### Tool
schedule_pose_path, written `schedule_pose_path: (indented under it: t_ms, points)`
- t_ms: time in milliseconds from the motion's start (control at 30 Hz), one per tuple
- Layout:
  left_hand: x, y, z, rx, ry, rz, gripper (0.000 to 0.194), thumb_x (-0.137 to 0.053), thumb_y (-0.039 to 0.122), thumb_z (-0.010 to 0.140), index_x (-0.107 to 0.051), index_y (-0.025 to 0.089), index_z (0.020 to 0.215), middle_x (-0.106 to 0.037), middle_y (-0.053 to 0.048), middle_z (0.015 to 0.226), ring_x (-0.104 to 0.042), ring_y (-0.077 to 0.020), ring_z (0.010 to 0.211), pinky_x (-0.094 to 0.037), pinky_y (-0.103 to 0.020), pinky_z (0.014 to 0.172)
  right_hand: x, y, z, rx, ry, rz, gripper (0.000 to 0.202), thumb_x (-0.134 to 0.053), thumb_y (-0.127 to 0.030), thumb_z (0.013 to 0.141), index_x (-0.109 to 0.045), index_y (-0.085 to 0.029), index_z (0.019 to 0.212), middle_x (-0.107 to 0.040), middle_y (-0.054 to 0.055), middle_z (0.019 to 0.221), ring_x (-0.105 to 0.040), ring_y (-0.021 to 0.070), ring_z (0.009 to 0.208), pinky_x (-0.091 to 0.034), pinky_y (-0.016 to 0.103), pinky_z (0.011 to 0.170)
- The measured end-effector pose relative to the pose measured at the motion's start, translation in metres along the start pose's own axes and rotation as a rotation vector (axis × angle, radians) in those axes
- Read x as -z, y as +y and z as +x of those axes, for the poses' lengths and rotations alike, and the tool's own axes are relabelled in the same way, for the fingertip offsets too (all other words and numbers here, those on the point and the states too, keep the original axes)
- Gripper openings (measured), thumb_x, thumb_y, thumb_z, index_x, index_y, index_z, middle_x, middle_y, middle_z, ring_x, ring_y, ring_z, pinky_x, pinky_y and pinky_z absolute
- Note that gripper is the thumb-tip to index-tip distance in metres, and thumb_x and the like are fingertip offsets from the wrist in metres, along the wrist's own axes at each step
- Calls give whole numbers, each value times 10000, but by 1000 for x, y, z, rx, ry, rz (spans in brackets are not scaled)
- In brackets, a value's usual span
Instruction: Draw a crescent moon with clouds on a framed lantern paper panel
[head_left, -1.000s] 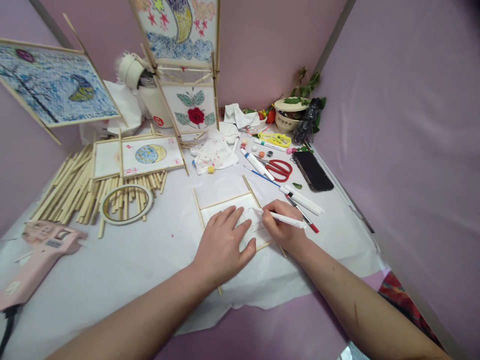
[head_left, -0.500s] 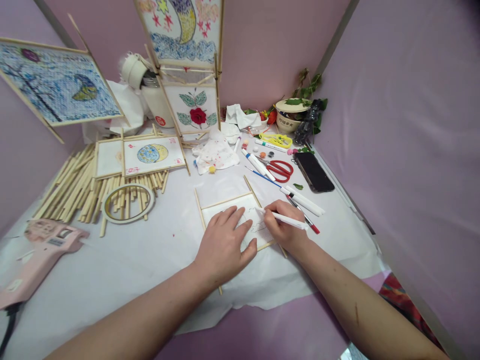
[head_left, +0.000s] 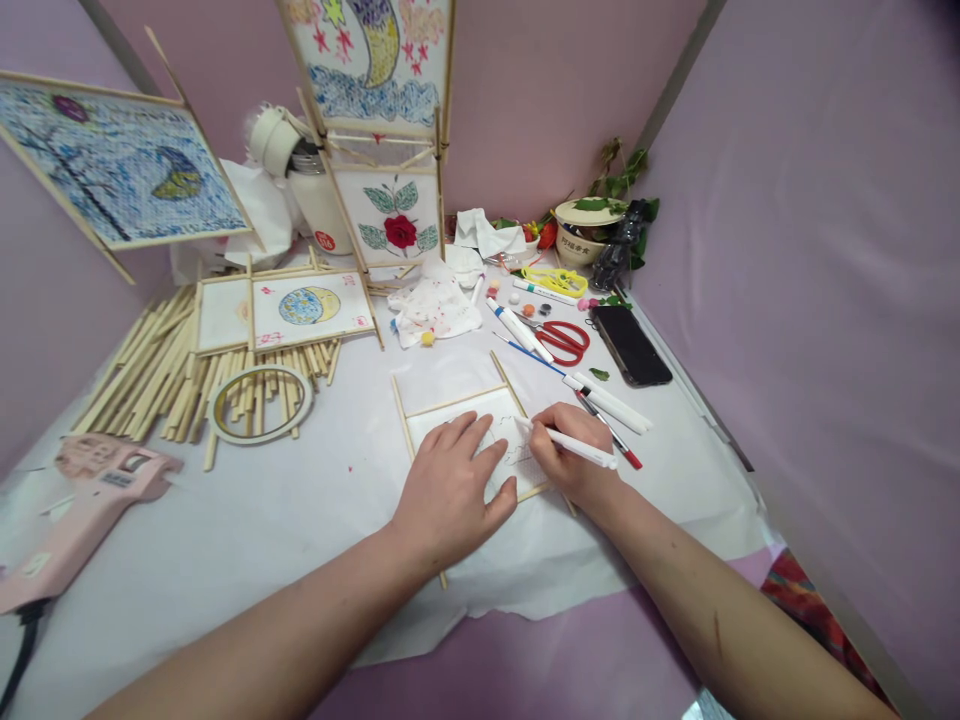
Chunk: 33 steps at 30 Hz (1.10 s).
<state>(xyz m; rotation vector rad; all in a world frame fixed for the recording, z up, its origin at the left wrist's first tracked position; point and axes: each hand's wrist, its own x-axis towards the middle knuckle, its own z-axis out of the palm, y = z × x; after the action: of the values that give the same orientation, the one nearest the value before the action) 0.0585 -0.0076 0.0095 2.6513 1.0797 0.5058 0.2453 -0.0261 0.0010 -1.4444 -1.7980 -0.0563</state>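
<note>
My left hand [head_left: 455,487] lies flat with its fingers spread on a sheet of white paper [head_left: 435,417] framed by thin wooden sticks. It covers much of the sheet's left half. A white pen [head_left: 581,448] is pinched in my right hand [head_left: 574,452], its tip at the paper's right side, close to the frame's right stick [head_left: 508,381]. Thin dark drawn lines show on the paper between the two hands. Beyond my right hand lie white markers [head_left: 611,402] and a red-ended pen [head_left: 628,455].
Red-handled scissors [head_left: 564,342] and a black phone [head_left: 631,345] lie at the right. On the left are a tape roll [head_left: 217,415], wooden sticks [head_left: 154,365] and a pink glue gun [head_left: 97,500]. Framed drawings [head_left: 394,215] and a bottle [head_left: 319,205] stand behind.
The whole view has shifted slightly to the right in the picture. My left hand stays on the paper, and the pen tip remains at nearly the same place on the sheet.
</note>
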Motion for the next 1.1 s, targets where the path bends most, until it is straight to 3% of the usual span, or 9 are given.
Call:
schedule_pose_path:
  t_ms: [267,433,567,700,767,867,967,1100]
  points:
    - [0,0,-2,1,-10,15,382,-522,354,869,-645,178,1186,-525,-125,1383,-423,-342,1303,-374,-517,1046,-2,0,-2,20,16,29,124,-511,-133,826,-557,-211,741,-602,6,638,-549,147,585,-424,284,581]
    - [1,8,-6,20,-17,83,452,-543,367,851,-607,135,1233,-496,-175,1394,-409,-383,1294,-385,-540,1018,-2,-1,-1,19,26,62,115,-524,-130,820,-576,-203,747,-615,10,644,-565,149,586,-440,287,578]
    - [6,16,-8,51,-56,157,521,-566,450,834,-584,139,1251,-497,-197,1365,-440,-410,1221,-413,-553,944,2,-1,-1,-73,52,185,108,-514,-156,844,-612,-202,839,-662,22,729,-630,163,659,-489,295,612]
    - [11,15,-3,68,-97,158,504,-574,504,828,-594,182,1214,-569,-163,1201,-496,-369,1102,-425,-523,900,2,2,0,-192,-37,365,175,-488,-183,880,-634,-201,974,-701,39,857,-672,169,735,-520,294,637]
    - [10,12,-1,60,-96,134,538,-583,514,829,-559,207,1270,-561,-152,1202,-480,-361,1137,-404,-521,935,0,4,1,-251,-78,397,155,-519,-182,859,-642,-204,949,-694,23,817,-645,151,668,-498,269,580]
    - [5,6,1,18,-89,87,622,-581,538,840,-473,234,1372,-466,-156,1379,-370,-372,1301,-323,-545,1038,-5,3,4,-308,-79,372,79,-575,-172,800,-633,-205,843,-648,-15,692,-552,114,537,-429,234,487]
    - [0,3,1,2,-96,51,651,-570,566,849,-445,237,1397,-374,-149,1484,-270,-375,1388,-262,-554,1093,-7,0,7,-291,-89,330,61,-568,-163,779,-618,-198,784,-617,-25,635,-524,106,513,-420,230,493]
    - [-1,3,0,12,-110,44,663,-565,578,850,-437,237,1404,-361,-150,1499,-248,-367,1408,-243,-549,1112,-5,-3,9,-247,-125,288,73,-556,-167,778,-625,-190,781,-631,-12,641,-549,118,541,-429,240,519]
